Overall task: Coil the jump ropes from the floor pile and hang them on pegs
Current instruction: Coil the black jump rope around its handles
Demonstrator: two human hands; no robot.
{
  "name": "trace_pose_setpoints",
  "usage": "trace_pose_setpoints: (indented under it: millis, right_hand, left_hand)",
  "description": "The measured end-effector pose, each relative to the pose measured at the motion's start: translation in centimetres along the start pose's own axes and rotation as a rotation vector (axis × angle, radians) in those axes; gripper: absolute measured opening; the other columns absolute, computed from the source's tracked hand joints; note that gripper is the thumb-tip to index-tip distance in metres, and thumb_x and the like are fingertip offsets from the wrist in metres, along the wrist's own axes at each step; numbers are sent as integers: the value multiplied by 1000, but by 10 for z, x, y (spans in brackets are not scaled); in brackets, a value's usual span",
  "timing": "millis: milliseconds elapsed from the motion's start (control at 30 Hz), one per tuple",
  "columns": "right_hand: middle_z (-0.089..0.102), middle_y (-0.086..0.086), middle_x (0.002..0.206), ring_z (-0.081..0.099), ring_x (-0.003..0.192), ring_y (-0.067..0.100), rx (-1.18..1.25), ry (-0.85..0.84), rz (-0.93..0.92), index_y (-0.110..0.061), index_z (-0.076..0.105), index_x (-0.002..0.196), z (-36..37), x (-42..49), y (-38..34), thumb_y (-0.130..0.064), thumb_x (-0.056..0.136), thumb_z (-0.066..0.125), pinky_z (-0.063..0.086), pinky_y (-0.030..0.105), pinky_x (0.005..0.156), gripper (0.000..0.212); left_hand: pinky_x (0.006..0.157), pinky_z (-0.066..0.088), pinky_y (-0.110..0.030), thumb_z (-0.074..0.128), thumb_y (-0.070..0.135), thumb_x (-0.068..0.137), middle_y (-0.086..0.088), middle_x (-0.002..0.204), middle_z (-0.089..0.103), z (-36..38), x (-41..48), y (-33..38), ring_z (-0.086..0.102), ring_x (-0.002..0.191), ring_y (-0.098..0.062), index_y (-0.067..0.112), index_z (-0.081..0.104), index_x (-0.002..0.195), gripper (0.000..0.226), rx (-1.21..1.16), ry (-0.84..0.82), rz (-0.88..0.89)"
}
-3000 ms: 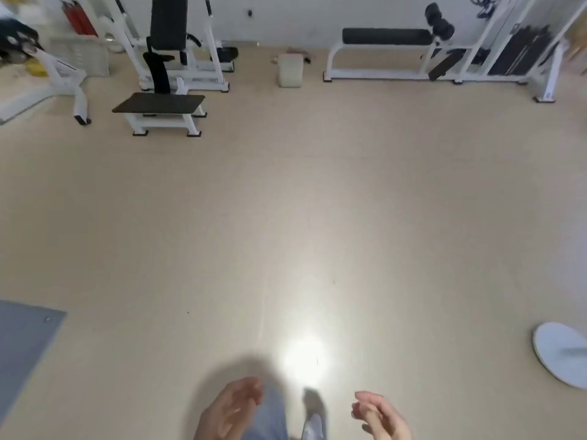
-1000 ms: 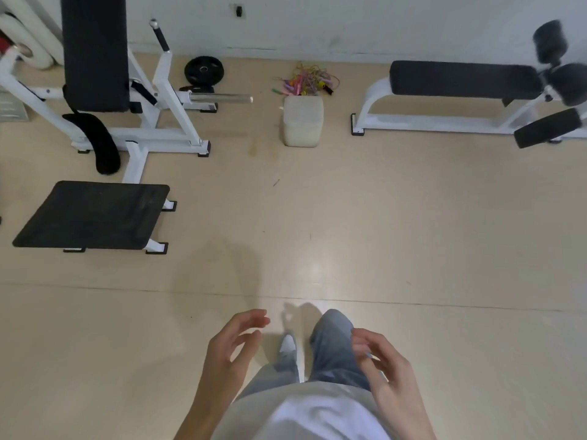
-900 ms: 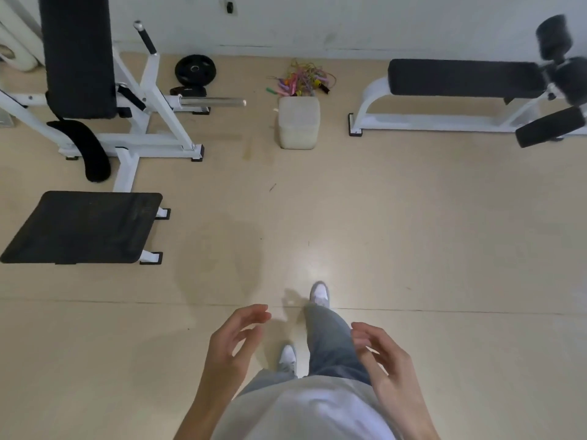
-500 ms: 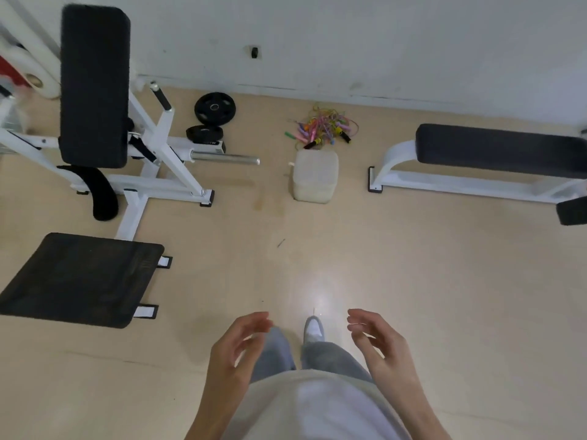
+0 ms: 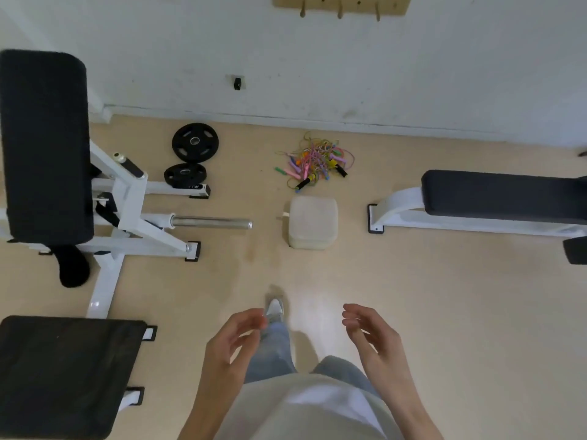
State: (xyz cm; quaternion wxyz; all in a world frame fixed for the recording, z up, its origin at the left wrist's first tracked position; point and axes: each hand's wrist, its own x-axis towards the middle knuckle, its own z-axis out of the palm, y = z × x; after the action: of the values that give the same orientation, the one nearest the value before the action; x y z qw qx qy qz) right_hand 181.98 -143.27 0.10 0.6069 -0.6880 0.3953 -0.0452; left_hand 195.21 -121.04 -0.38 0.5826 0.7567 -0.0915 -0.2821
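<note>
A tangled pile of colourful jump ropes [image 5: 314,161] lies on the floor close to the white wall. High on that wall, at the top edge of the view, hangs a wooden peg rack [image 5: 341,4] with three pegs showing. My left hand [image 5: 233,341] and my right hand [image 5: 373,335] hang in front of my body near the bottom, fingers loosely curled, holding nothing. Both are well short of the pile.
A pale square block [image 5: 313,222] stands on the floor just before the pile. A white weight machine [image 5: 127,217] with black pads and a steel bar fills the left, with two black weight plates [image 5: 194,142] behind it. A padded bench [image 5: 502,198] stands right.
I have walked across the floor toward the wall. The rope pile and block are much nearer, and the peg rack has come into view at the top. My hands stay empty.
</note>
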Motion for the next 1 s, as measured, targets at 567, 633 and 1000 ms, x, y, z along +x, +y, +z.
trace_pose_setpoints:
  millis: [567,633,1000]
  right_hand:
    - [77,-8,104,72,102,12,109,131,70,-29,74,109,-49,285,-109,-7,100,63,56,26,91,27]
    - [77,-7,103,72,101,14,92,92,44,-25,74,111,-66,328,-127,-6,101,62,56,24,90,24]
    - [76,-15,112,71,106,8,-32,-124,-4,-31,72,114,-71,517,-221,-4,99,62,54,18,89,32]
  left_hand:
    - [96,50,-36,63,24,92,-3,114,75,63,330,116,68,114,-19,30,72,115,26,35,-118,-26]
    - [95,53,-29,63,21,92,-3,113,76,79,357,132,69,112,-19,33,73,114,27,28,-70,-23]
    - [92,51,-18,61,18,90,-2,112,76,96,477,182,70,109,-17,36,72,111,30,-32,171,-57]
